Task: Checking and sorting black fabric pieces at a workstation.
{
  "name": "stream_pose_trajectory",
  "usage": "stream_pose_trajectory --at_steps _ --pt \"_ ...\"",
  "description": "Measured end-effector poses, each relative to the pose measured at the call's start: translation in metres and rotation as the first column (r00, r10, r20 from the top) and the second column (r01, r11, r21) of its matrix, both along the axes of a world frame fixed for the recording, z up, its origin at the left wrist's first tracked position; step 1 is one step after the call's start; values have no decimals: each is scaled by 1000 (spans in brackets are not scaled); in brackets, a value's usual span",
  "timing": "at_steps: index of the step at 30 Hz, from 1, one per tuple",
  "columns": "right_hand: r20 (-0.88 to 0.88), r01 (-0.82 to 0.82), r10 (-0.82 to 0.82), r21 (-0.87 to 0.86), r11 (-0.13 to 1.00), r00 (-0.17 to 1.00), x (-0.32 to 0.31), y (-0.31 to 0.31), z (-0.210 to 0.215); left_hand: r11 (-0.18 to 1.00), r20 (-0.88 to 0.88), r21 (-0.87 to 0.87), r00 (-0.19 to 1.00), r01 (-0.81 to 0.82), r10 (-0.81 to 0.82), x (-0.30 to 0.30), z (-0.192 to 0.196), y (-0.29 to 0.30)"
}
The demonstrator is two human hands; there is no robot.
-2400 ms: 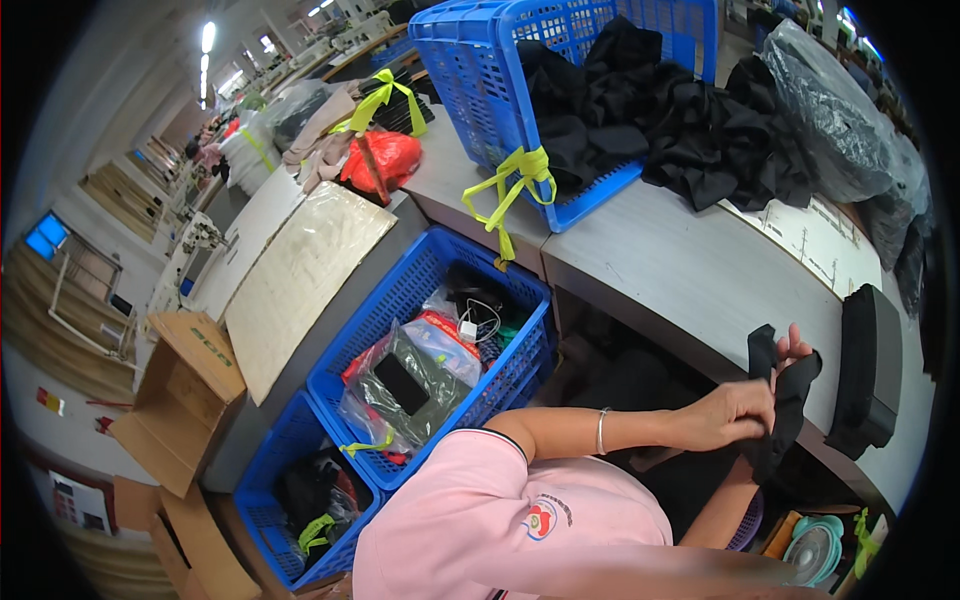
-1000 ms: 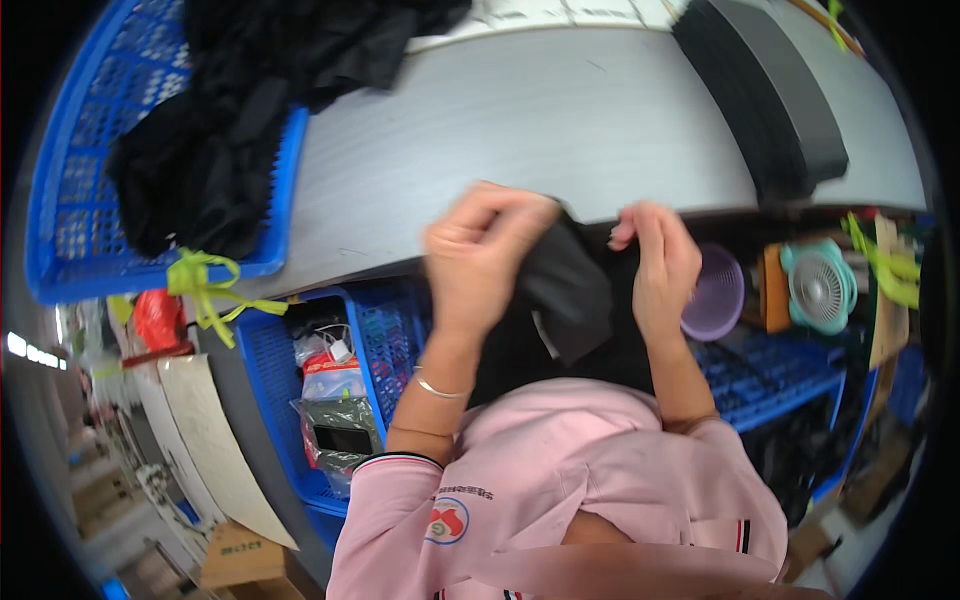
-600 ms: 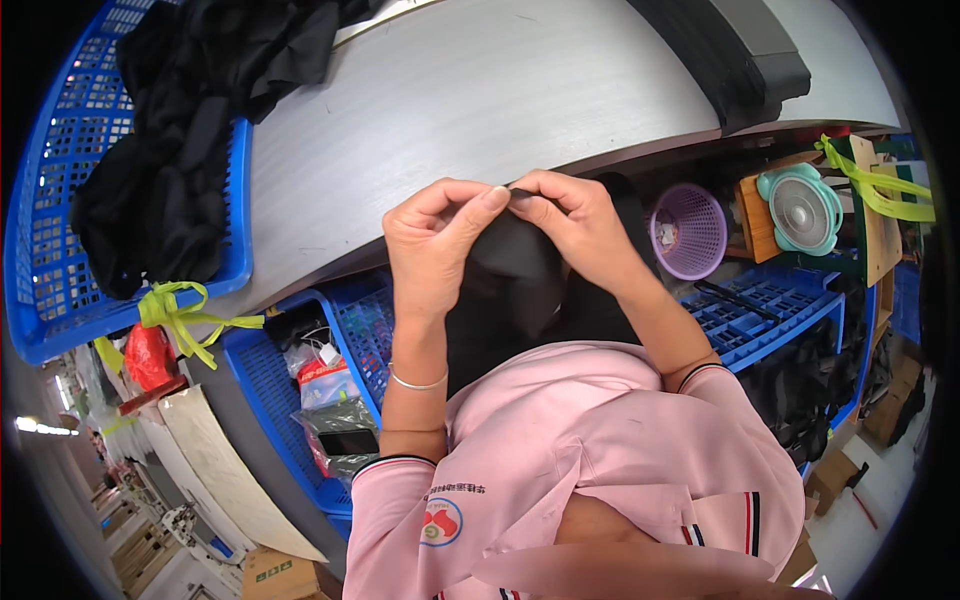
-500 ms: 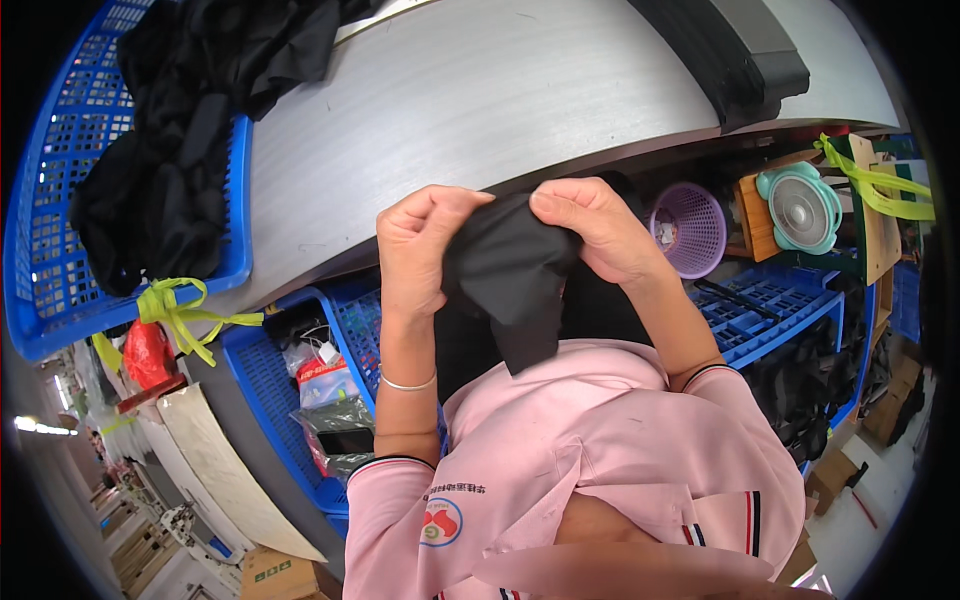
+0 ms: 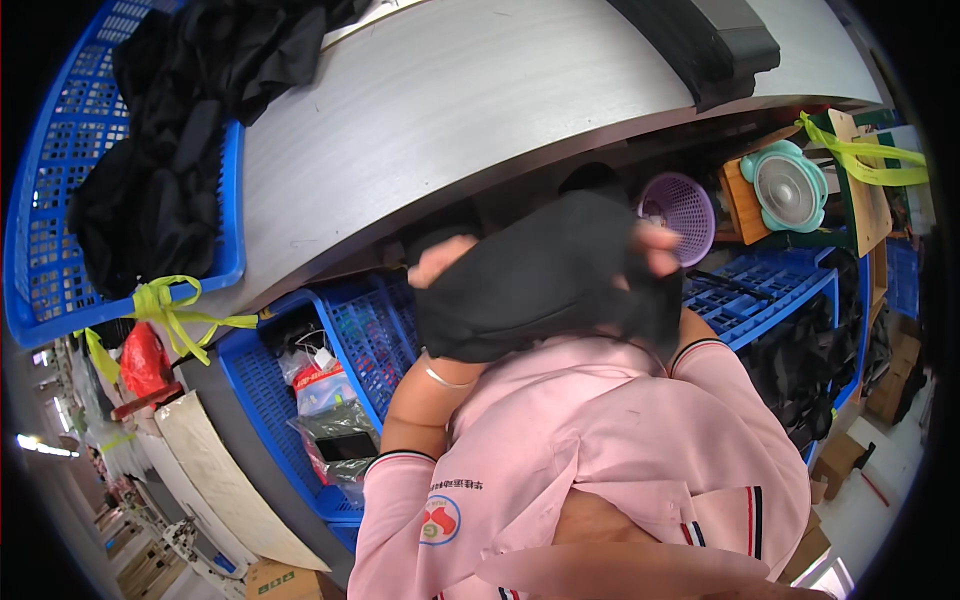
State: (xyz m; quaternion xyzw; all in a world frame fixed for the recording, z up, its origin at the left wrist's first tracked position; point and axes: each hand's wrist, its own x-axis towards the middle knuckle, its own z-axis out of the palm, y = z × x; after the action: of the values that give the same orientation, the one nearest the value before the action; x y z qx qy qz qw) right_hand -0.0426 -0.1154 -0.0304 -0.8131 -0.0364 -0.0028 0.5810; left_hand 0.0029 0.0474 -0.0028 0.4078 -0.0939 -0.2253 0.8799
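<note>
A piece of black cloth (image 5: 540,275) is stretched out between my hands, just in front of my pink shirt and below the table's near edge. At its left side my left hand (image 5: 441,262) grips the fabric, fingers folded over its edge. The right side is gripped by my right hand (image 5: 656,247), its fingertips blurred by motion. Most of both palms and wrists lie hidden behind the cloth. The kind of garment or part cannot be made out.
The grey table (image 5: 430,110) spans the top. A blue basket (image 5: 235,215) with black fabric stands at left, another blue basket (image 5: 262,410) with bags and a phone below. Black strips (image 5: 700,60), a purple basket (image 5: 685,215) and a teal fan (image 5: 785,185) are at right.
The black cloth, earlier bunched and hanging between my close-set hands, is now spread wide. My hands have moved apart and lower, and the cloth covers most of them.
</note>
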Motion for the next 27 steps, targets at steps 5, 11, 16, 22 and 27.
stream_pose_trajectory --at_steps 5,11,16,22,27 --pt "32 -95 93 49 994 995 12 29 -19 865 84 -407 955 293 -284 37 57 -62" --pt "-278 261 -154 404 877 948 19 16 18 849 114 319 906 -422 408 54 32 -17" --pt "468 190 -247 166 968 848 10 8 95 730 354 584 920 -356 167 45 11 -4" --pt "-157 -43 85 254 966 984 21 -5 84 825 152 440 935 -354 320 38 36 -14" --pt "-146 38 197 882 470 969 18 -21 102 920 -156 364 965 -143 212 49 11 2"
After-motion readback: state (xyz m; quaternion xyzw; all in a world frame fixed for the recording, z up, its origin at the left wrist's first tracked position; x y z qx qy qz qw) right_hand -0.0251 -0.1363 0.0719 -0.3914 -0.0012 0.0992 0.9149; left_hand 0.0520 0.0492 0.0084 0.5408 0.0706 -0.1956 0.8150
